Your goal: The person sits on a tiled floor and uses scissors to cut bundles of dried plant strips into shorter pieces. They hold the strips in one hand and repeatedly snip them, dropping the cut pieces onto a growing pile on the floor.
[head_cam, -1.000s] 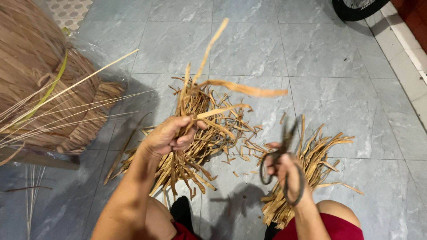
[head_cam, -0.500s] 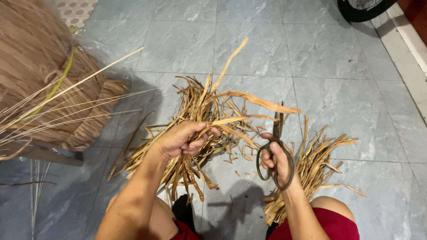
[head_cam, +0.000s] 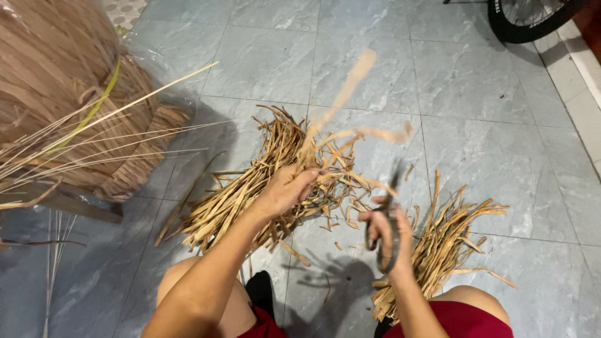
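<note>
My left hand (head_cam: 288,188) grips a few dry tan plant strips (head_cam: 350,94) that stick up and curl to the right, blurred by motion. My right hand (head_cam: 388,235) holds dark scissors (head_cam: 389,213) by the loops, blades pointing up toward the strips' right ends. A big heap of the same strips (head_cam: 250,188) lies on the grey tile floor under my left hand. A smaller pile of cut strips (head_cam: 447,238) lies to the right of my right hand. My knees in red shorts (head_cam: 463,325) show at the bottom edge.
A large bundle of brown fibre with thin pale stalks (head_cam: 56,119) fills the left side. A bicycle wheel (head_cam: 532,19) stands at the top right. A raised pale edge (head_cam: 582,69) runs along the right.
My left hand has lifted the strips higher and slightly right. My right hand with the scissors has moved a little up toward the strips' ends.
</note>
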